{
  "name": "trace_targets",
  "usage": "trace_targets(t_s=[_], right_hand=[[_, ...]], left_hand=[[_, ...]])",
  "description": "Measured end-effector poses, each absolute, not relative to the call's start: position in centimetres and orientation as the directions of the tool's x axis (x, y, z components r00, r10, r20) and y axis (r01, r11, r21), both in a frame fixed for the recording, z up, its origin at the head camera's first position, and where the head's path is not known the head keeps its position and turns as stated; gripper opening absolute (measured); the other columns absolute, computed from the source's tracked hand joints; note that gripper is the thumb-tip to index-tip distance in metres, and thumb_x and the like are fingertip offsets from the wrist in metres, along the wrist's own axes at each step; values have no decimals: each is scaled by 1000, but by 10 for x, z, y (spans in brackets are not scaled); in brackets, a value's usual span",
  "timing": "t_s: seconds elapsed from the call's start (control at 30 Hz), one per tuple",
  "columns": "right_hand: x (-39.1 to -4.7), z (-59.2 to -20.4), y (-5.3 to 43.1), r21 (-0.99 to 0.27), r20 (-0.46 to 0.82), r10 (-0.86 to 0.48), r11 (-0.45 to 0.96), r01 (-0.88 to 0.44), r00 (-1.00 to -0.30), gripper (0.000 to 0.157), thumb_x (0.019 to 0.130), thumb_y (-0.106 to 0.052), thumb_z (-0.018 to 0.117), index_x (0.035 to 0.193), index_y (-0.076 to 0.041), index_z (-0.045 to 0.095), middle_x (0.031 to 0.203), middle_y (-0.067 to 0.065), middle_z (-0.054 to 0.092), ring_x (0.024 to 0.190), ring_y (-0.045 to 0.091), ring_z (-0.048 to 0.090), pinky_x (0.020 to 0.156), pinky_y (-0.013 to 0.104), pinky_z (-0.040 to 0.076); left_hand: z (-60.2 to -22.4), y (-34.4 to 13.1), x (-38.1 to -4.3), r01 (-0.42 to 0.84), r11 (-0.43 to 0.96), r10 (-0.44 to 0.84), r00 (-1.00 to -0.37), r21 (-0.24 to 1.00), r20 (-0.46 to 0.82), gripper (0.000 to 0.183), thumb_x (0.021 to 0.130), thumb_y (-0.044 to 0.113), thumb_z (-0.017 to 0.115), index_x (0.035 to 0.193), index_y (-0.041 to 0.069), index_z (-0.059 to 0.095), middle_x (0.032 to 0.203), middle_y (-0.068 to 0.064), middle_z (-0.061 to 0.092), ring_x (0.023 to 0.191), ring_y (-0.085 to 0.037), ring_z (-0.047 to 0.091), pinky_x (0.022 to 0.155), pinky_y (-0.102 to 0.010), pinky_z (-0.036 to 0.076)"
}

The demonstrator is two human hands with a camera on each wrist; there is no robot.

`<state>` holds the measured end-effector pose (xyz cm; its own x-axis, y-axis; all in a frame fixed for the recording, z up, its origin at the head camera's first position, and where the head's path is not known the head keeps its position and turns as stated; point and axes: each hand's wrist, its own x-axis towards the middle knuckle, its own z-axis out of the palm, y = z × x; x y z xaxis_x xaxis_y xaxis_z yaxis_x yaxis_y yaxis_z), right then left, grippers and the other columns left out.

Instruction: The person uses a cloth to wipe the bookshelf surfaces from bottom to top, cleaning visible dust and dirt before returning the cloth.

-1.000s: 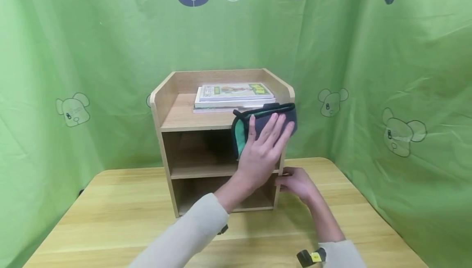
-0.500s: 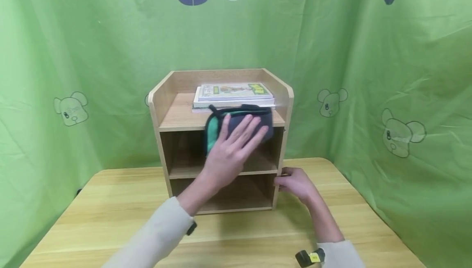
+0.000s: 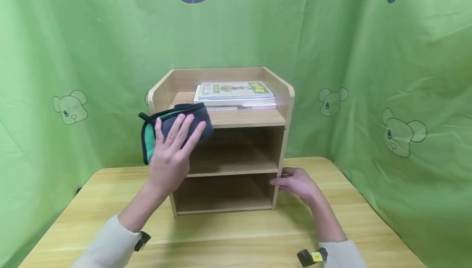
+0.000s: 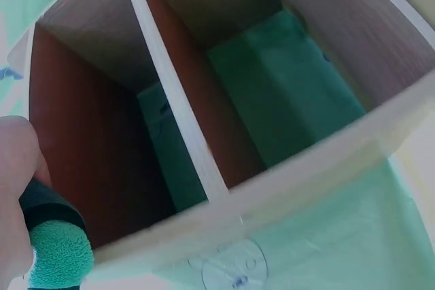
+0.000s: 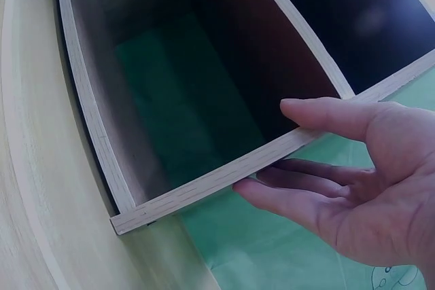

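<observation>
A dark grey cleaning cloth (image 3: 206,116) with green terry lining and black edging lies under my left hand (image 3: 169,157). The left fingers spread over it and hold it at the left end of the top board's front edge; the left thumb is hidden in the head view. In the left wrist view the green side of the cloth (image 4: 61,252) bulges below the hand. My right hand (image 3: 296,184) grips the right side panel of the wooden shelf (image 3: 232,173), thumb inside the lower compartment and fingers outside, as the right wrist view shows (image 5: 367,174).
Several books (image 3: 236,96) lie stacked on the shelf's top, between raised side and back walls. The shelf stands on a light wooden table (image 3: 228,239). A green patterned curtain (image 3: 236,34) hangs close behind and along both sides.
My left hand has swept the cloth leftward along the top board's front edge, from the right side to the left. The right hand stays on the side panel.
</observation>
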<state>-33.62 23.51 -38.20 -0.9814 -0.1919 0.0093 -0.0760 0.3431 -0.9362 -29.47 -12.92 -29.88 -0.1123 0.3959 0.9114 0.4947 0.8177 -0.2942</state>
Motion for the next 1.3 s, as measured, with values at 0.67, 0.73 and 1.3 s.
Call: trace_targets(t_s=[0.67,0.73,1.3], right_hand=[[-333,-381,232,-930,-2,-217,359,-78,-976,64,87,-12,75,138,18,48,137,34,56,111,34,69,101,48,54],[-333,-381,231,-931,-6,-216,358,-73,-976,64,87,-11,76,137,17,49,137,34,57,111,34,69,101,48,53],[-333,-380,234,-920,9,-199,382,-86,-980,62,87,-12,75,137,16,50,136,34,57,113,36,68,102,49,53]], left_hand=[[-343,-144,-273,570,699,415,171,-433,894,35,94,-1,48,119,-2,72,122,-23,71,108,-43,70,88,-68,53],[-358,-147,-273,569,683,446,171,-458,879,34,95,0,47,118,-2,72,120,-23,72,106,-42,71,86,-66,54],[-439,-166,-298,496,757,579,-210,-424,788,55,101,2,25,147,11,53,156,-14,47,142,-34,47,113,-78,17]])
